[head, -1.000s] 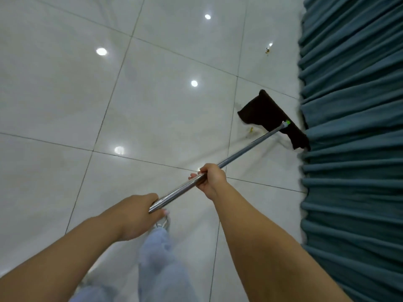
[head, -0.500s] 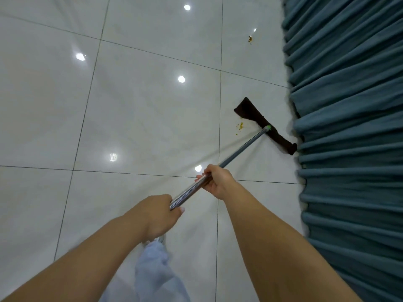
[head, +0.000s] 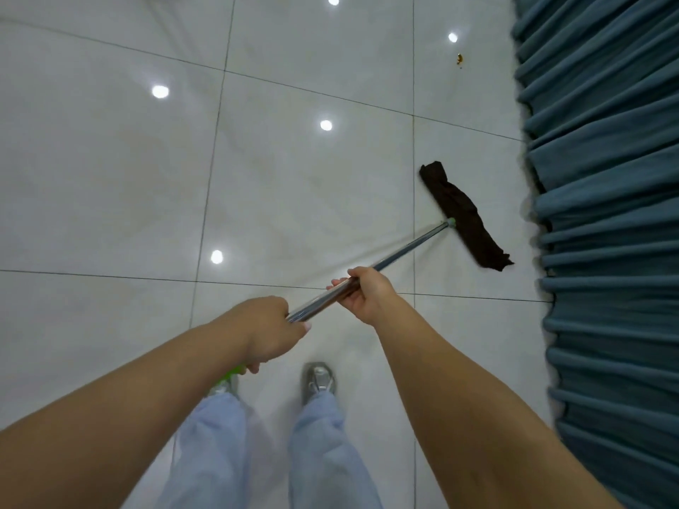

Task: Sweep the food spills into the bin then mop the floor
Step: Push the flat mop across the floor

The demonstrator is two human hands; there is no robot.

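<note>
Both hands are wrapped tight around the metal broom handle [head: 371, 270]: left hand [head: 266, 334] low near its green end, right hand [head: 365, 293] further up, fingers curled under. Both arms reach forward. The dark broom head [head: 463, 214] sits on the floor [head: 110, 178] beside the blue curtain [head: 606, 214]. A small food spill [head: 459, 59] lies well beyond it, too tiny to identify.

Broom head [head: 463, 214] now turned steeper, nearer the curtain [head: 602, 214] — crumb pile beside it gone from sight; shoes [head: 318, 382] now visible.
</note>
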